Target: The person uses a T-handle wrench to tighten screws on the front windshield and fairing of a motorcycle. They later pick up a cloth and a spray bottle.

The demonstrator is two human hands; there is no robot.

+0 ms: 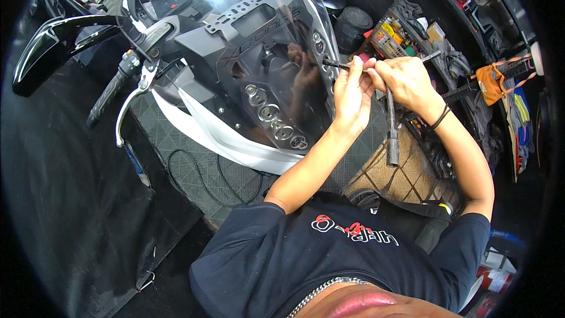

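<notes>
Both hands are together at the right edge of a scooter's clear windscreen (287,84). My left hand (355,92) has its fingers round the shaft of a dark metal T-handle socket wrench (391,115), whose tip meets the row of fastener holes at the screen's edge. Around the wrench's handle junction my right hand (404,81) is closed; one arm of the bar sticks out past it and another points down towards the floor. A second row of round fittings (268,112) shows on the screen's nearer side. The tip's exact seating is too small to tell.
At the left are the handlebar grip (108,92), a silver brake lever (126,115) and a black mirror (44,53). Shelves with tools and a basket (390,37) stand at the right, near a black bucket (353,24). A cable (176,154) lies on the grey floor mat.
</notes>
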